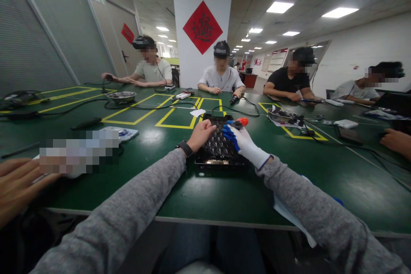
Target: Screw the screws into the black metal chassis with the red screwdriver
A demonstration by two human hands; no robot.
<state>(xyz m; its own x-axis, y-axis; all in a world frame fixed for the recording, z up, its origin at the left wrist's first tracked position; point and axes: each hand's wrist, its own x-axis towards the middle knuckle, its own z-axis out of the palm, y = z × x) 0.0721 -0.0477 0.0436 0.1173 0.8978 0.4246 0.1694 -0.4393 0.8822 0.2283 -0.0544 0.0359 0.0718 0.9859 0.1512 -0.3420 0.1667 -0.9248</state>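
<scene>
the right hand (244, 142) in a white-and-blue glove grips a rounded red-and-dark handle (243, 121) over an open black case (234, 164) of small metal pieces on the green table (154, 188) — the bare left hand (201, 134) curls at its left side, grip unclear.

Office-like workroom: ceiling light panels (280, 7), framed partition (45, 21), long green table (205, 197) with yellow tape outlines (117, 122).

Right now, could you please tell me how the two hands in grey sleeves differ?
The left hand is bare; the right hand wears a white-and-blue glove. The left has a dark watch behind it; none shows by the right. The right holds a red-ended tool; none shows in the left. Both are at the black case.
</scene>
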